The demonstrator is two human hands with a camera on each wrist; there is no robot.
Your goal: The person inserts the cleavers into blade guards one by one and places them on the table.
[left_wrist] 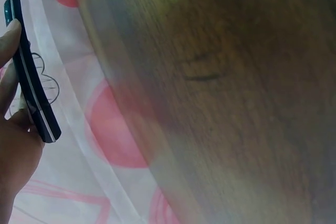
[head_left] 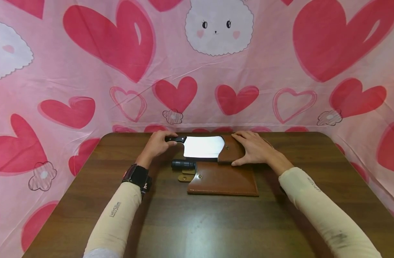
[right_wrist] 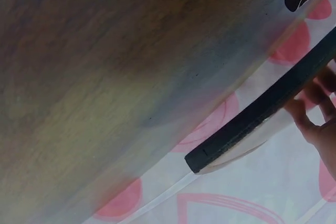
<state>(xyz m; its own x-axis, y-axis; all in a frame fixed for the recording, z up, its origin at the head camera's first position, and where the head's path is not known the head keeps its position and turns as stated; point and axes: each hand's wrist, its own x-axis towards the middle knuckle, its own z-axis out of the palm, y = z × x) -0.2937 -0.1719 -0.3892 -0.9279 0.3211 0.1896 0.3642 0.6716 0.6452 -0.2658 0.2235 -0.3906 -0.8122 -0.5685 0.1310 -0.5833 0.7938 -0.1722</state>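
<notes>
In the head view a cleaver [head_left: 201, 147] has its wide bright blade pointing right, the far end covered by a brown leather sheath [head_left: 228, 152]. My left hand [head_left: 156, 145] grips the black riveted handle [head_left: 181, 139], which also shows in the left wrist view, pinched by the thumb and fingers [left_wrist: 9, 43]. On the other side, my right hand [head_left: 256, 148] holds the sheath's closed end between thumb and fingers. The sheath's dark narrow edge [right_wrist: 257, 108] shows in the right wrist view. How far the blade reaches inside is hidden.
Just in front of the cleaver, a larger brown leather sheath [head_left: 224, 181] lies on the wooden table [head_left: 197, 225]. A black ribbed cylinder [head_left: 183, 164] and a snap strap [head_left: 185, 178] stick out on its left. A pink heart-patterned cloth [head_left: 171, 64] hangs behind the table.
</notes>
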